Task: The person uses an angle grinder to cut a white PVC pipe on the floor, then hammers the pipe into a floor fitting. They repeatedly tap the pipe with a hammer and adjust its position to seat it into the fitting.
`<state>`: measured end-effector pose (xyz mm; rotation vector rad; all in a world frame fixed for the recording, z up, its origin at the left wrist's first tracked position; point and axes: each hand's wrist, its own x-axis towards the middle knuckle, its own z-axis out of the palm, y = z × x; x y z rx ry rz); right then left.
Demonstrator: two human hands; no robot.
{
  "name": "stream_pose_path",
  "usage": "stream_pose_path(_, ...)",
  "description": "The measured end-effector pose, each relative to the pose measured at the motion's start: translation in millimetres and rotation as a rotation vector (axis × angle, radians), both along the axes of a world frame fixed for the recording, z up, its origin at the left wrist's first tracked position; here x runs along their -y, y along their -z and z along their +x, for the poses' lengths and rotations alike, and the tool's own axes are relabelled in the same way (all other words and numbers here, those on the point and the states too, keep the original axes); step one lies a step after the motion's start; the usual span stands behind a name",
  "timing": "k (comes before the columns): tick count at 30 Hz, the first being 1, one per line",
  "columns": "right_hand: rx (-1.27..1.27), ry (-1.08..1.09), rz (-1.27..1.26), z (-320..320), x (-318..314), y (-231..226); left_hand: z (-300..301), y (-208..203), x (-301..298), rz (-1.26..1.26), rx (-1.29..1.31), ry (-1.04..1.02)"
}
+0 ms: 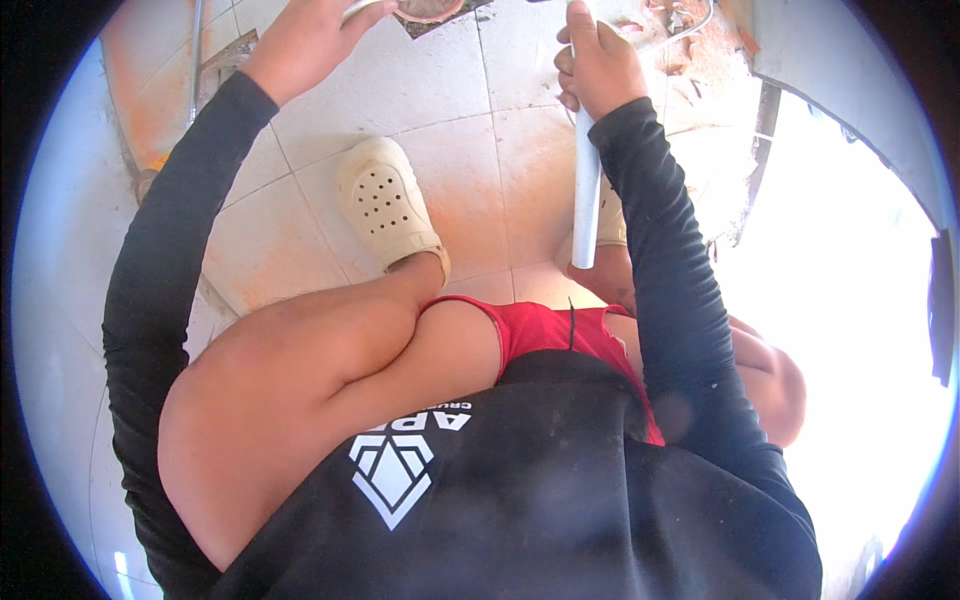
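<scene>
My right hand (605,65) is wrapped round a pale grey, pipe-like handle (588,200), thumb stretched along its upper part. The handle's lower end points back toward me, above my right foot; its far end runs to the top edge, where a small dark piece shows and the rest is cut off. My left hand (310,45), at the top edge, has its fingers closed on a thin white piece (358,8), mostly out of view. Between the hands, a round reddish-brown opening (430,8) sits in a broken patch of the tiled floor (400,90).
Beige clogs are on my feet, the left clog (385,200) fully visible. Broken rubble (685,60) and a thin white cable (690,35) lie at the far right. A metal rod (194,80) stands at the far left, near a chipped tile gap (228,62). Reddish dust marks the tiles.
</scene>
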<state>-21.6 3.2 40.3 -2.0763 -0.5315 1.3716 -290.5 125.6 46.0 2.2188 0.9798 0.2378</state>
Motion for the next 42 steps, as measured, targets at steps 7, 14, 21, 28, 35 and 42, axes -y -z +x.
stream_pose_path(7,0.397,-0.207,0.021,6,32,37,41,57,2,-0.016,0.242,-0.07)
stream_pose_path(14,0.434,-0.254,0.048,4,70,62,48,81,9,-0.099,0.232,-0.117)
stream_pose_path(21,0.539,-0.326,0.202,3,36,35,51,84,10,-0.087,0.222,-0.048)
stream_pose_path(28,0.832,-0.493,0.362,-5,-8,0,57,79,0,-0.004,0.146,0.046)
stream_pose_path(35,0.766,-0.54,0.33,-14,-24,-3,56,77,-3,-0.01,0.15,0.053)
stream_pose_path(42,0.791,-0.601,0.313,-17,-33,-6,56,74,-3,-0.047,0.085,0.098)
